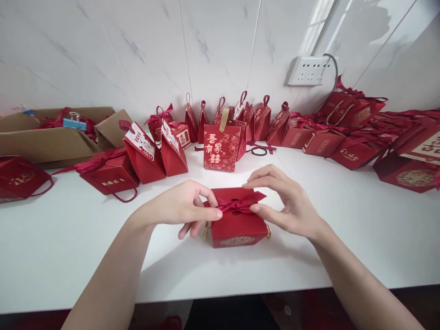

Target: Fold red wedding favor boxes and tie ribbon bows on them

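Observation:
A small red gift box (238, 228) stands on the white table (68, 243) right in front of me, with a red ribbon bow (240, 205) across its top. My left hand (182, 208) pinches the bow's left loop between thumb and forefinger. My right hand (287, 201) pinches the right end of the bow, its other fingers spread above the box. A rope handle shows at each lower side of the box.
Several red gift bags and boxes line the back of the table, among them a tall red bag with gold characters (221, 147). A cardboard box (51, 137) sits at the far left. A wall socket (307, 70) is on the tiled wall.

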### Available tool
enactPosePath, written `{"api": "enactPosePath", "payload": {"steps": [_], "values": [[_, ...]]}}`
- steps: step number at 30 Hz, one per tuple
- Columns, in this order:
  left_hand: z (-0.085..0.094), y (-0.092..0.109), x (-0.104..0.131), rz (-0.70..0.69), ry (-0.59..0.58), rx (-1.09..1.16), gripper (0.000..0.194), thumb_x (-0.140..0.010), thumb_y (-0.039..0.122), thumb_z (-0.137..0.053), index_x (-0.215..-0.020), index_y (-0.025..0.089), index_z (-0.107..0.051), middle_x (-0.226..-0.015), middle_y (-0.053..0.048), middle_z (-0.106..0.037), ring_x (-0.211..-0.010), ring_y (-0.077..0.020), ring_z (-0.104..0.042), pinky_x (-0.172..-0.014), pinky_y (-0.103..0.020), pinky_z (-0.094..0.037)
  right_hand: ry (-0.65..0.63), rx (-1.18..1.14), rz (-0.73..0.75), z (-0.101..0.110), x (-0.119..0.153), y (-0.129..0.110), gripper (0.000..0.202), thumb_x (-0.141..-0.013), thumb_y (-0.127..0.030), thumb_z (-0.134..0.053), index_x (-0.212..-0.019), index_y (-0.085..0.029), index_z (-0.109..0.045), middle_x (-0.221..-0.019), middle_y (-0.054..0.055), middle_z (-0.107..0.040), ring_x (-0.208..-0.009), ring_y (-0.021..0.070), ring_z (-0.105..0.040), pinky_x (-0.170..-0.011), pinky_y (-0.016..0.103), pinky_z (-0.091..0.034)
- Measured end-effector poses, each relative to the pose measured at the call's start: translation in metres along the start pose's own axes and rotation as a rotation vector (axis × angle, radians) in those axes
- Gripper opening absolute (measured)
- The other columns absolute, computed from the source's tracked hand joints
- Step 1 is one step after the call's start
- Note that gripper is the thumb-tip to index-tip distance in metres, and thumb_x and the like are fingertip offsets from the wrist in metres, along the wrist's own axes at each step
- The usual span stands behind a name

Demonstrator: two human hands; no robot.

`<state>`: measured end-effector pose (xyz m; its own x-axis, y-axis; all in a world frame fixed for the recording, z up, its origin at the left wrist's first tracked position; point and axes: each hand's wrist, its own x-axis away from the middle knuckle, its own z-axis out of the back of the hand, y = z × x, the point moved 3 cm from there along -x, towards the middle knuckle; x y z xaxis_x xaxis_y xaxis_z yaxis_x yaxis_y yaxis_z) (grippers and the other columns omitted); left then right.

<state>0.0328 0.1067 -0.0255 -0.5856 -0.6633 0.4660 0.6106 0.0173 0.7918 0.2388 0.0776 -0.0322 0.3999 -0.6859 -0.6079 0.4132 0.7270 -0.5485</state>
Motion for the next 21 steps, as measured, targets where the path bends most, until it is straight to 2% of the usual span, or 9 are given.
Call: {"api": "enactPosePath", "payload": {"steps": [3, 6, 10, 16, 18, 20, 21], "values": [[-0.002, 0.0, -0.001, -0.025, 0.01, 0.018, 0.024, -0.08, 0.037, -0.059, -0.068, 0.017, -0.055, -0.041, 0.005, -0.059, -0.028, -0.0066, -0.047, -0.032, -0.015, -0.032, -0.045, 0.039, -0.061, -0.018, -0.001, -0.003, 0.021, -0.08, -0.03, -0.066, -0.1, -0.023, -0.065, -0.105, 0.008, -0.056, -0.1, 0.0223, -0.056, -0.084, 0.039, -0.049], [-0.004, 0.001, -0.002, -0.024, 0.028, 0.053, 0.024, -0.082, 0.036, -0.057, -0.066, 0.017, -0.054, -0.039, 0.005, -0.058, -0.027, -0.0064, -0.045, -0.031, -0.015, -0.032, -0.087, 0.039, -0.127, -0.027, -0.002, -0.004, 0.013, -0.082, -0.027, -0.063, -0.094, -0.023, -0.065, -0.107, 0.008, -0.056, -0.1, 0.0221, -0.057, -0.085, 0.04, -0.049], [-0.005, 0.001, 0.0, -0.013, 0.033, 0.071, 0.027, -0.084, 0.037, -0.054, -0.066, 0.018, -0.055, -0.038, 0.006, -0.057, -0.025, -0.0057, -0.042, -0.031, -0.015, -0.03, -0.097, 0.023, -0.181, -0.027, -0.003, -0.002, 0.007, -0.084, -0.024, -0.06, -0.088, -0.023, -0.066, -0.108, 0.008, -0.056, -0.099, 0.0213, -0.058, -0.081, 0.038, -0.05], [-0.008, 0.0, -0.001, 0.06, -0.039, 0.109, 0.027, -0.085, 0.036, -0.051, -0.066, 0.017, -0.054, -0.035, 0.006, -0.055, -0.023, -0.0049, -0.037, -0.028, -0.015, -0.023, -0.136, 0.0, -0.152, -0.018, -0.004, 0.0, 0.012, -0.083, -0.025, -0.061, -0.095, -0.023, -0.064, -0.112, 0.008, -0.056, -0.104, 0.0213, -0.056, -0.084, 0.036, -0.047], [-0.008, -0.001, -0.001, 0.062, -0.059, 0.117, 0.027, -0.085, 0.035, -0.052, -0.065, 0.017, -0.054, -0.035, 0.005, -0.055, -0.023, -0.0049, -0.038, -0.028, -0.015, -0.024, -0.043, -0.015, -0.184, -0.006, -0.004, 0.001, 0.013, -0.084, -0.031, -0.06, -0.094, -0.022, -0.062, -0.102, 0.006, -0.06, -0.094, 0.0197, -0.058, -0.079, 0.033, -0.047], [-0.008, -0.001, -0.002, 0.048, -0.074, 0.122, 0.026, -0.084, 0.035, -0.053, -0.064, 0.017, -0.053, -0.035, 0.005, -0.055, -0.023, -0.0048, -0.038, -0.029, -0.014, -0.024, 0.057, 0.005, -0.334, 0.007, -0.002, 0.004, 0.023, -0.087, -0.04, -0.052, -0.077, -0.02, -0.057, -0.074, 0.002, -0.058, -0.068, 0.0148, -0.055, -0.061, 0.028, -0.044], [-0.008, -0.001, -0.003, 0.042, -0.083, 0.125, 0.026, -0.083, 0.035, -0.054, -0.064, 0.017, -0.053, -0.035, 0.005, -0.055, -0.023, -0.0049, -0.038, -0.029, -0.014, -0.024, 0.058, 0.022, -0.441, 0.011, 0.0, 0.006, 0.035, -0.089, -0.045, -0.047, -0.066, -0.02, -0.053, -0.06, -0.001, -0.05, -0.055, 0.0123, -0.047, -0.051, 0.026, -0.038]]}}
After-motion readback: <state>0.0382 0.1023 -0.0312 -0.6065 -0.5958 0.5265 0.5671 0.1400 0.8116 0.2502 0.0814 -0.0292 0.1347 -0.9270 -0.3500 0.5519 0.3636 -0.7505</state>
